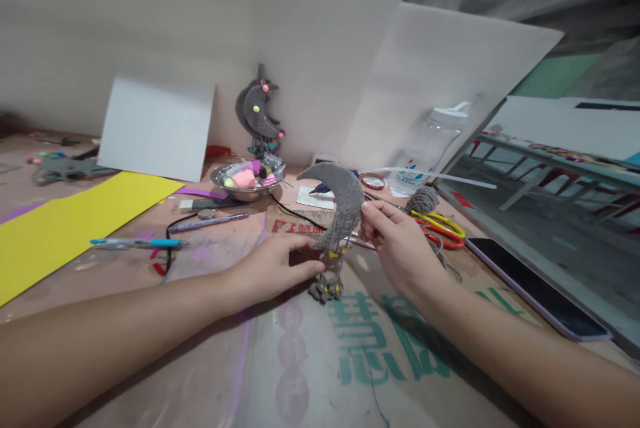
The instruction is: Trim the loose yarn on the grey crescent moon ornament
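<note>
Upright above the table is a grey yarn-wrapped crescent moon [350,205], its tips pointing left. My right hand [397,245] pinches its right outer edge between thumb and fingers. At the lower tip is my left hand [280,268], its thumb and fingers closed around that end; the fingertips are partly hidden behind the moon. Below the moon hang short strands with yellow bits and a cluster of small grey pieces [327,289], close to my left thumb. A larger decorated grey moon [260,111] with coloured pompoms stands against the wall behind.
A metal bowl [245,189] of pompoms sits at the back. Yellow card [75,228], a white board [157,128] and a blue pen [137,243] are at left. At right are scissors [440,231], grey yarn [423,200], a bottle [425,148] and a phone [537,288].
</note>
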Tool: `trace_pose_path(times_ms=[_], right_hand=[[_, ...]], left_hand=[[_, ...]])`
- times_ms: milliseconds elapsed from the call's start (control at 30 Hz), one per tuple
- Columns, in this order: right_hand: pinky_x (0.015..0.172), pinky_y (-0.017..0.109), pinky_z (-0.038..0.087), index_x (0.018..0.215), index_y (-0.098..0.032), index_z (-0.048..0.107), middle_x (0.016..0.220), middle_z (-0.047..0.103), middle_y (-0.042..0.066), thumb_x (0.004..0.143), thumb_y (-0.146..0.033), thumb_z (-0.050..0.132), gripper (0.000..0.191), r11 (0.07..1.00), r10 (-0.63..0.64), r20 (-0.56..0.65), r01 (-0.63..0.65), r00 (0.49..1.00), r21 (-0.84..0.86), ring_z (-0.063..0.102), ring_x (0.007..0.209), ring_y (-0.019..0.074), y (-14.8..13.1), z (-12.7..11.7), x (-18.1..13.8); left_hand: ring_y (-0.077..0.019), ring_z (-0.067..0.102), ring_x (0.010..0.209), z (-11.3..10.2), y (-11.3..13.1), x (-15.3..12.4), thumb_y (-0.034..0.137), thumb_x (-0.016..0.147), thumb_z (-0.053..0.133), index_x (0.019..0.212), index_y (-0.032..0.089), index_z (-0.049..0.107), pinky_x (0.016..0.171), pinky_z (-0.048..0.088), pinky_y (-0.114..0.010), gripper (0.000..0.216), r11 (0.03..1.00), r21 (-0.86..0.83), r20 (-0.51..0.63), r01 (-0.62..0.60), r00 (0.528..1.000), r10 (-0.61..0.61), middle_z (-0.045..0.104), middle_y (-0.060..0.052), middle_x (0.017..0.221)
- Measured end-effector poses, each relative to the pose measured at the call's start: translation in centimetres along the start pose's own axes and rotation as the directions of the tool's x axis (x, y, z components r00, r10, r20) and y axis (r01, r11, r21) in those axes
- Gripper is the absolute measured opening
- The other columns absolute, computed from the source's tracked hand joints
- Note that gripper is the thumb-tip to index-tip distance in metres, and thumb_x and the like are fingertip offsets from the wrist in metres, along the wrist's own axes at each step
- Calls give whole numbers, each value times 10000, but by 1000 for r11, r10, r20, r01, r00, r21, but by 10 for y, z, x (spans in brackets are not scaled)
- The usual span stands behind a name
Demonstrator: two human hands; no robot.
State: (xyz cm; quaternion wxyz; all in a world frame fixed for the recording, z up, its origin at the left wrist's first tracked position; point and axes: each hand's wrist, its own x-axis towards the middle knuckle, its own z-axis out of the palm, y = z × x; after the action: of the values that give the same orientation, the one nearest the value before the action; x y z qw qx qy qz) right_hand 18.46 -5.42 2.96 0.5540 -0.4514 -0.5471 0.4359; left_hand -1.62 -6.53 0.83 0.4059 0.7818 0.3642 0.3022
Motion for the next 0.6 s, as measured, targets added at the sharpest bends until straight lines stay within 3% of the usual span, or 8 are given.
trace_pose_path(times_ms=[133, 267, 400, 600], right_hand=[[533, 241, 278, 614, -186, 497, 523, 414, -55, 786, -378, 614, 283, 999, -41, -10, 41, 999, 9, 353, 517, 89, -1, 1, -1], [553, 241, 297, 636, -186, 517, 555, 412, -52, 808, -368, 595, 263, 998, -56, 13, 56, 998, -3, 361, 539, 89, 2, 2, -3], [551, 243, 303, 646, -190, 516, 572, 410, -45, 795, -392, 602, 266, 999, -45, 8, 45, 999, -11, 366, 548, 97, 3, 3, -3], [534, 251, 288, 581, -194, 470, 519, 382, -50, 767, -380, 625, 305, 995, 22, -2, -22, 1000, 96, 340, 518, 102, 2, 5, -1]], left_hand=[[-182, 618, 735, 1, -2, 1, 282, 806, 550, 809, 178, 694, 679, 449, -249, 178, 997, 77, -35, -11, 999, 14, 704, -14, 783], [-198, 626, 847, 1, -2, 2, 265, 815, 527, 863, 171, 691, 751, 454, -253, 195, 999, -28, -10, -18, 1000, 18, 708, -24, 864], [-177, 621, 804, 1, -1, 1, 245, 814, 498, 789, 158, 672, 742, 452, -242, 196, 996, -84, -26, 42, 999, -44, 695, -23, 818], [-93, 462, 428, 6, -1, -2, 225, 767, 502, 659, 188, 522, 432, 312, -186, 116, 952, -235, -54, 196, 975, -214, 483, 64, 468]])
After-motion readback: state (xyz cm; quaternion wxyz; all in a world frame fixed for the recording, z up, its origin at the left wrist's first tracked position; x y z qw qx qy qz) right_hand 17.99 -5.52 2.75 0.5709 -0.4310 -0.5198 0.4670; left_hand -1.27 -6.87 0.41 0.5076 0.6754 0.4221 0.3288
